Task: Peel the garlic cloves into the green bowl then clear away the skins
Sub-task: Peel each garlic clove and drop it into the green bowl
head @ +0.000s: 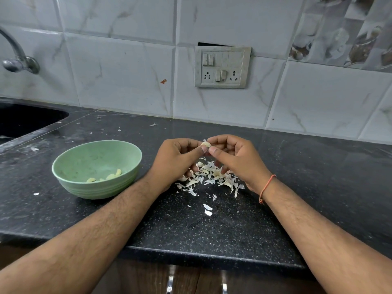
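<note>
Both hands up over the skin pile, working one garlic clove (205, 144). Left hand (177, 161) has fingers curled in, thumb tip pressed on the clove's near side. Right hand (235, 160) is also curled, thumb and forefinger pinching the same clove from the other side. So the clove is held between the two hands, off the counter, directly above the pile. A wisp of white skin sticks up from its top; can't tell how much peel is left on it.

Skin pile (210, 177): loose white papery scraps on the black countertop (212, 230), right under the hands and partly hidden by them. A few stray flakes (207, 210) lie nearer the counter's front edge than the pile, and small bits are scattered behind the pile toward the wall.

Green bowl (96, 168) sits on the counter left of the pile, just beside the left wrist, apart from the skins. Inside it, peeled cloves (112, 176) lie on the near side of the bowl floor; a few pieces, exact count unclear.

Orange thread band (267, 187) on the right wrist, just right of the pile.

Farther from the pile: black sink (25, 119) behind and left of the bowl, tap (19, 60) on the wall above it. Switch and socket plate (222, 67) on the tiled wall (127, 71), straight behind the pile.
</note>
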